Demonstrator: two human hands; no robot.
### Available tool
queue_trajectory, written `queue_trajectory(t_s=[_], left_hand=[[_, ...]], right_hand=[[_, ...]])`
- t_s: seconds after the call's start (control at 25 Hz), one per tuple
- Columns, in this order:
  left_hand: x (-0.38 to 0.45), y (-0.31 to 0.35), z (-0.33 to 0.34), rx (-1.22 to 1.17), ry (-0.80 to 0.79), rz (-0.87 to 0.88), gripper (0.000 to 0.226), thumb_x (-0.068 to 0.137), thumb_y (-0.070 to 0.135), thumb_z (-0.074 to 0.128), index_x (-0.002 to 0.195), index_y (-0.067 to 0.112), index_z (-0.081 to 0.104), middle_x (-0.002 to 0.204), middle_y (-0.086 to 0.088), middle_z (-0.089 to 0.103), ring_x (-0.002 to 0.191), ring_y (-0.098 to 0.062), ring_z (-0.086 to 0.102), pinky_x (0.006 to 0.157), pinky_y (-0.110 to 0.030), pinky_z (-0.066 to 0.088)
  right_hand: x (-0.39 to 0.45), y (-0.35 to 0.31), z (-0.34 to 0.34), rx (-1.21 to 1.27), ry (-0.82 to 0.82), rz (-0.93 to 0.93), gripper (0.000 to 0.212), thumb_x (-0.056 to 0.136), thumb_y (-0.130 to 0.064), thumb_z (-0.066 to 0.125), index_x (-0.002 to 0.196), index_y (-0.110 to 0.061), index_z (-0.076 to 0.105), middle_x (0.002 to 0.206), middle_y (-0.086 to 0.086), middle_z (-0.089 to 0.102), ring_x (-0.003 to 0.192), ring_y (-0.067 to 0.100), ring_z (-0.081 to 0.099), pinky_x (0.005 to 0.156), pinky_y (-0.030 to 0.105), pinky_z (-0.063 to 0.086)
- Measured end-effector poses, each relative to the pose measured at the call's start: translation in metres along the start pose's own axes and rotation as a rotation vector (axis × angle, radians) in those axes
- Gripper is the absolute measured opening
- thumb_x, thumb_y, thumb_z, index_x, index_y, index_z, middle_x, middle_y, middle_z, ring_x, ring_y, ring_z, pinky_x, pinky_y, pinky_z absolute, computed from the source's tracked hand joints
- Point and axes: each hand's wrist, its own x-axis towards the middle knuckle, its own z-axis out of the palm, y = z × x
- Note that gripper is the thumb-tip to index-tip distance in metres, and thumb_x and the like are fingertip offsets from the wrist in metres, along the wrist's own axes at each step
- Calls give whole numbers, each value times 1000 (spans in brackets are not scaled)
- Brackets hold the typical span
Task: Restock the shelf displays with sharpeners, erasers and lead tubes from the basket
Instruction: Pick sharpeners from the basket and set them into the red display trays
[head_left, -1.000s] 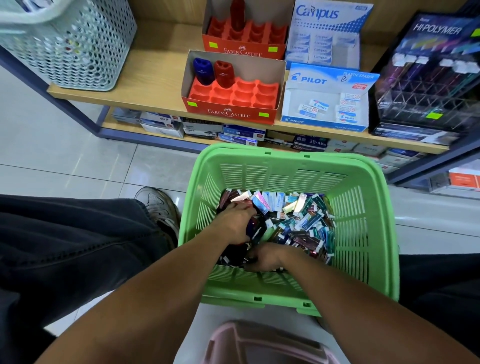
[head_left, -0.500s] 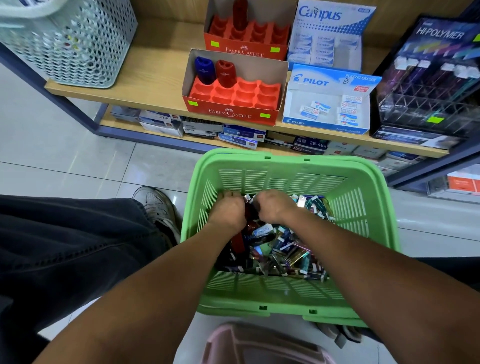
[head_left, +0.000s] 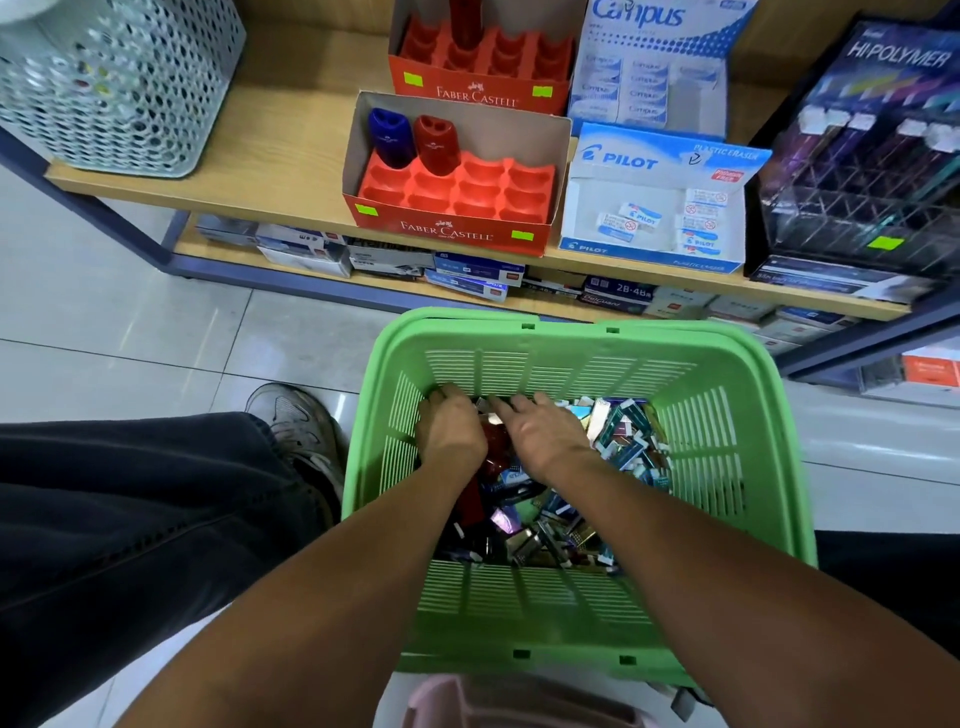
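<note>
Down inside the green basket (head_left: 737, 467), at its far left corner, both hands dig among the heaped small stationery packets (head_left: 618, 441). Left hand (head_left: 451, 434) has its fingers curled down into the pile (what they hold, if anything, I cannot tell), while the right hand (head_left: 540, 441) lies just beside it with fingers spread flat over the packets. A dark red sharpener (head_left: 496, 447) shows between the two hands. Beyond the basket, on the wooden shelf (head_left: 280, 156), the near Faber-Castell tray (head_left: 452, 208) holds a blue sharpener (head_left: 390, 137) and a red sharpener (head_left: 436, 143) in its far left slots. Right of it, the Pilot eraser box (head_left: 654, 208) holds a few erasers.
</note>
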Motion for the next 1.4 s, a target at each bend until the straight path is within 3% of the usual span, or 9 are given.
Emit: queue_trajectory(t_s=[0.24, 0.44, 0.6, 0.84, 1.04, 1.16, 1.24, 1.32, 1.4], left_hand=[[3, 6, 5, 62, 61, 65, 27, 99, 7, 43, 113, 9, 66, 128, -15, 53, 125, -31, 44, 110, -38, 30], [10, -5, -1, -80, 13, 36, 17, 90, 8, 58, 98, 6, 73, 100, -19, 71, 96, -37, 67, 79, -36, 51], [8, -4, -5, -87, 0, 49, 16, 92, 6, 53, 96, 5, 69, 99, -22, 69, 93, -38, 66, 78, -37, 51], [10, -8, -10, -72, 24, 178, 22, 88, -3, 53, 95, 3, 73, 92, -21, 71, 87, -36, 67, 76, -38, 52], [-10, 18, -27, -291, -35, 200, 24, 93, 12, 67, 116, 9, 70, 113, -11, 71, 98, -25, 67, 87, -30, 53], [-32, 51, -28, -438, -159, 237, 38, 89, 16, 72, 125, 7, 65, 127, -8, 66, 109, -22, 65, 94, -27, 49], [-50, 72, -24, -519, -274, 288, 49, 87, 15, 75, 132, 5, 59, 129, -11, 64, 112, -23, 63, 92, -26, 49], [-61, 85, -20, -568, -427, 333, 65, 85, 1, 71, 144, 3, 45, 134, -14, 60, 114, -28, 62, 91, -31, 53], [-61, 84, -20, -462, -436, 377, 70, 84, -12, 58, 149, 5, 38, 139, -14, 55, 115, -31, 62, 82, -31, 56]], right_hand=[[7, -8, 12, 145, 15, 65, 90, 82, -11, 74, 152, -33, 21, 142, 7, 42, 124, 33, 47, 97, 40, 50], [8, -12, 0, 33, -25, 29, 86, 90, -19, 66, 152, -45, 13, 130, 7, 46, 114, 31, 55, 77, 40, 52], [12, -22, -10, -22, -100, 26, 70, 97, -16, 53, 154, -37, 17, 131, 12, 44, 110, 38, 60, 71, 42, 52], [-2, -14, -9, 152, 28, 0, 48, 90, 6, 51, 133, -13, 46, 118, 16, 56, 101, 39, 65, 78, 41, 52], [-40, 25, -26, 439, 154, 117, 11, 98, -3, 54, 95, -13, 51, 99, 6, 59, 88, 21, 62, 79, 22, 49], [-62, 56, -38, 389, 174, 239, 18, 95, -2, 57, 111, -11, 56, 101, 4, 58, 89, 20, 61, 85, 24, 54], [-76, 71, -45, 335, 197, 307, 26, 92, -5, 62, 116, -10, 56, 107, 7, 59, 85, 19, 56, 77, 21, 49], [-90, 80, -51, 247, 198, 345, 36, 89, -12, 68, 122, -9, 53, 109, 10, 60, 84, 21, 55, 70, 24, 46], [-100, 81, -52, 17, 220, 340, 47, 89, -20, 69, 131, -10, 49, 113, 10, 62, 97, 27, 60, 78, 32, 52]])
